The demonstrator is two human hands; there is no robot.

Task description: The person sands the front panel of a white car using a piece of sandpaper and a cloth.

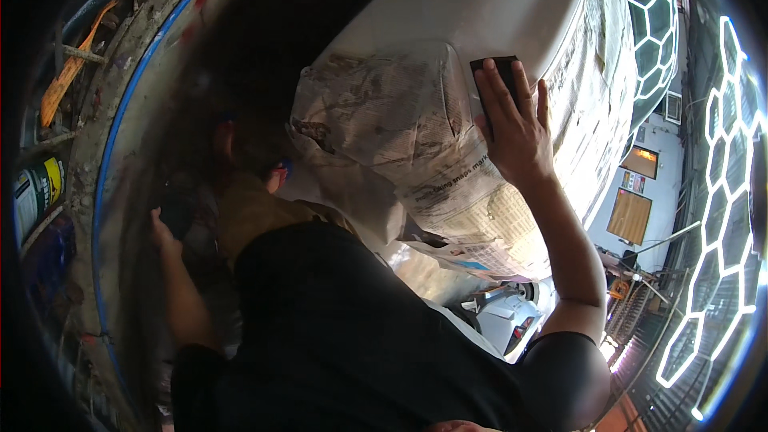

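Observation:
My right hand (518, 124) lies with fingers stretched over a black sheet of sandpaper (502, 66), pressing it to a smooth whitish vehicle body panel (456, 12). Below and beside that spot, newspaper masking (384, 100) covers the curved body in overlapping, wrinkled sheets. Low on the left, in shadow, my left hand (166, 234) is closed round a dark rounded thing (181, 212). Its kind is lost in the dark, and most of the fingers are hidden.
A blue hose (108, 144) runs along the concrete floor at left. Beyond it lie a piece of orange wood (70, 72) and a labelled container (40, 188). A white and grey vehicle (508, 316) stands behind the masked body. Hexagonal lights (712, 192) glow at right.

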